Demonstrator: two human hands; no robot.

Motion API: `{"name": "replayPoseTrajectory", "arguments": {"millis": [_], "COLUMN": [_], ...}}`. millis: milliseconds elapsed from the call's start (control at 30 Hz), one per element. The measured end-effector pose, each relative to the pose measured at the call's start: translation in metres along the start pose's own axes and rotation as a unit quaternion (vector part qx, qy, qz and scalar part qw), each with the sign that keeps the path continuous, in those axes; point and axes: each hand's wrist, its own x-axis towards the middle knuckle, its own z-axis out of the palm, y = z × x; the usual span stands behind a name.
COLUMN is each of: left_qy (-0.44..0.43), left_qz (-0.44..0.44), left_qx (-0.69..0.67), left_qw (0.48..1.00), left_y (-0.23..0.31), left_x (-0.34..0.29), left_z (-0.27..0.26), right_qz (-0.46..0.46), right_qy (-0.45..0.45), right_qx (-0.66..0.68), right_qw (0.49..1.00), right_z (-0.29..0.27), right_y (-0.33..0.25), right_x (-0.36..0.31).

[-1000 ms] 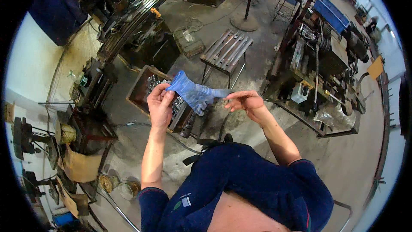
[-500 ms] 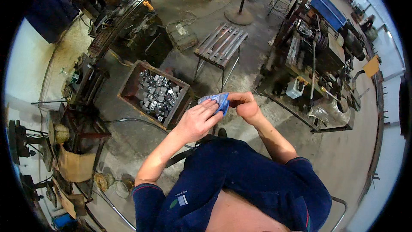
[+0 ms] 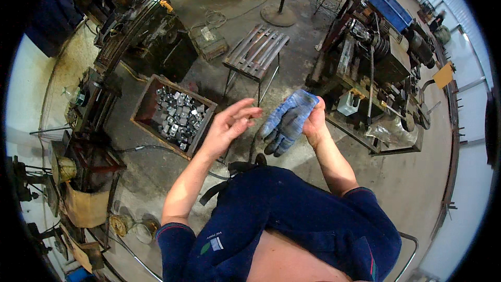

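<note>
A blue-grey work glove (image 3: 288,121) with dark, worn fingers hangs in front of me. My right hand (image 3: 314,118) grips it at the cuff, and the glove's fingers droop down to the left. To the left of the glove is my left hand (image 3: 232,124), bare, its fingers apart and nothing in them. A gap shows between that hand and the glove. Left of my left hand, on the floor side, stands a wooden box (image 3: 147,127) holding many small metal blocks (image 3: 180,116).
A slatted metal stool (image 3: 256,52) stands ahead. Greasy machinery (image 3: 156,42) lines the left. On the right is a machine bench (image 3: 360,81) with a blue bin (image 3: 390,9) and a white container (image 3: 348,103). A cable (image 3: 141,148) runs across the floor near the box.
The glove was bunched between both hands; now it hangs unfolded from my right hand. My left hand has let go and moved left, fingers spread. The view has shifted slightly.
</note>
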Motion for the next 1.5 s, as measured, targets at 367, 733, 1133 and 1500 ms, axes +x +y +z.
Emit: {"name": "replayPoseTrajectory", "arguments": {"millis": [367, 733, 1133, 1500], "left_qy": [0.025, 0.224, 0.129, 0.139], "left_qz": [0.01, 0.021, -0.041, -0.15], "left_qx": [0.165, 0.152, 0.506, 0.408], "left_qw": [0.986, 0.962, 0.852, 0.89], "left_y": [-0.016, -0.022, -0.036, -0.07], "left_x": [0.008, -0.002, -0.023, -0.017], "left_z": [0.017, -0.007, -0.024, -0.004], "right_qz": [-0.004, 0.096, -0.073, -0.066], "right_qy": [0.039, -0.052, -0.122, -0.166], "right_qx": [-0.093, -0.282, -0.844, -0.889], "right_qw": [0.995, 0.953, 0.516, 0.421], "right_z": [0.004, 0.008, 0.051, 0.035], "right_y": [0.013, 0.021, 0.051, 0.068], "right_x": [0.004, -0.001, -0.015, -0.018]}}
